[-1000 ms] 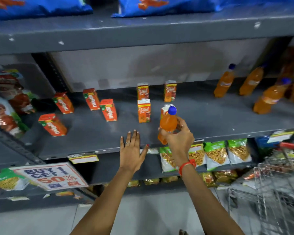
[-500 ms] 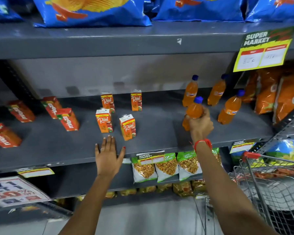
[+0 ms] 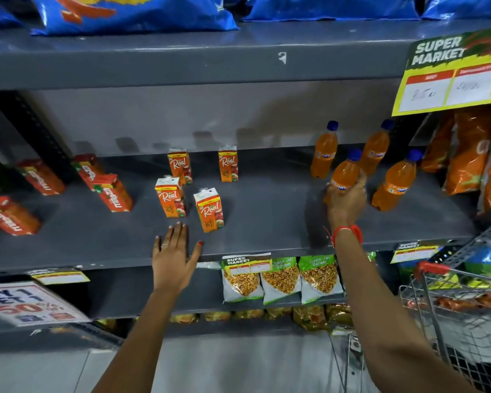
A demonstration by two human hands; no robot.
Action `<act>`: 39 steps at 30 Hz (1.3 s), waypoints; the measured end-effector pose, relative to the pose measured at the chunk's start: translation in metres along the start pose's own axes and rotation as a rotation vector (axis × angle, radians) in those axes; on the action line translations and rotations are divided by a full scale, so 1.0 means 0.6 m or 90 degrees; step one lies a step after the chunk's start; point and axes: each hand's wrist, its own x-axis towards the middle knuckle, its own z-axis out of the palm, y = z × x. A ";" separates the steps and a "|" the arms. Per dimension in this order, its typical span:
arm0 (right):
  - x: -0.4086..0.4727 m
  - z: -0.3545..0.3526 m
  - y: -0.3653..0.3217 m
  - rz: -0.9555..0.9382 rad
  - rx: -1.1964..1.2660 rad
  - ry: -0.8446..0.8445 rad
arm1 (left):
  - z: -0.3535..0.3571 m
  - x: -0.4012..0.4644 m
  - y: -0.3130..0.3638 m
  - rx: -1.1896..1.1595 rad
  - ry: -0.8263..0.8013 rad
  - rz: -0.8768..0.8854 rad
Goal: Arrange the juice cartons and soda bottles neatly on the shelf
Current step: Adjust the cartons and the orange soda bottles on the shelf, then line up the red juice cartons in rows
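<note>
The right hand (image 3: 346, 204) is wrapped around the lower body of an orange soda bottle (image 3: 345, 178), fingers closed on it, the blue cap pointing up and tipped slightly to the right, so its long axis runs near upright. Whether its base is already down on the grey shelf (image 3: 267, 222) I cannot tell, since the hand hides it. It sits in the middle of the other bottles: one standing just behind and to its left (image 3: 324, 150), one just behind to the right (image 3: 376, 151), and a third near the front on the right (image 3: 394, 184), all three leaning the same way in this wide view. The gap it has to settle into lies between the back pair and that front bottle, so the setting-down looks like a short drop with little sideways room. The left hand (image 3: 175, 258) lies flat and open on the shelf's front edge, holding nothing. Just beyond its fingertips stands the nearest juice carton (image 3: 209, 209), turned a little askew, with three more upright cartons behind it (image 3: 170, 197) (image 3: 179, 165) (image 3: 228, 164); the left hand is plainly the nearer one for those.
</note>
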 end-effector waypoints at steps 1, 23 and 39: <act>0.001 0.011 0.012 -0.006 0.025 -0.011 | -0.003 -0.002 -0.006 -0.001 -0.006 0.003; -0.348 0.178 -0.099 -0.052 0.062 -0.335 | -0.035 -0.015 -0.115 0.013 -0.038 -0.009; -0.310 0.211 -0.085 0.004 0.048 -0.221 | -0.069 -0.016 -0.247 0.037 -0.020 -0.042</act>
